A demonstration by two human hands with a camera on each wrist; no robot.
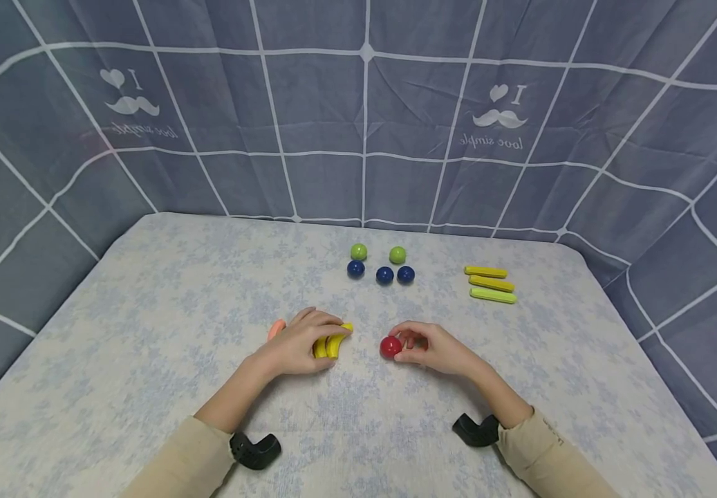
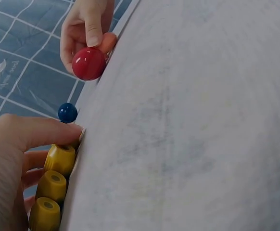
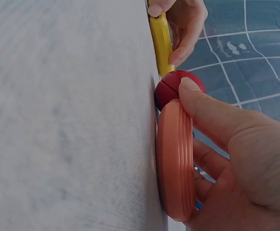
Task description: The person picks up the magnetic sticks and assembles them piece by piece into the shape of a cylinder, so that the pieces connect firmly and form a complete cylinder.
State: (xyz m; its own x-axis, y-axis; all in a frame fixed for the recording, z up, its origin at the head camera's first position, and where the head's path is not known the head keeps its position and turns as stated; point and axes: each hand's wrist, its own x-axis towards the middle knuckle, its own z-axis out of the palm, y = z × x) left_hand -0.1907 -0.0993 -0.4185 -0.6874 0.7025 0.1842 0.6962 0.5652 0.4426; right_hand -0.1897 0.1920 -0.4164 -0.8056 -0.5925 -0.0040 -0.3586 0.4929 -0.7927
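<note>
My left hand (image 1: 299, 346) pinches a yellow toy banana (image 1: 334, 344) by its two ends, and more yellow bananas (image 2: 52, 185) lie in a row beneath that hand. At its left, a salmon-orange piece (image 1: 276, 328) is partly covered by the hand. To the right, my right hand (image 1: 435, 348) holds a glossy red ball (image 1: 390, 347) between thumb and fingers, at the tabletop. In the right wrist view a curved, ribbed orange piece (image 3: 175, 161) stands close by the palm and the ball; whether the fingers grip it I cannot tell.
Behind the hands sit two green balls (image 1: 359, 252) and three dark blue balls (image 1: 385, 275). Three yellow to yellow-green sticks (image 1: 491, 283) lie at the back right. A patterned cloth covers the table (image 1: 146, 360), and a grey-blue checked curtain (image 1: 314, 117) surrounds its far sides.
</note>
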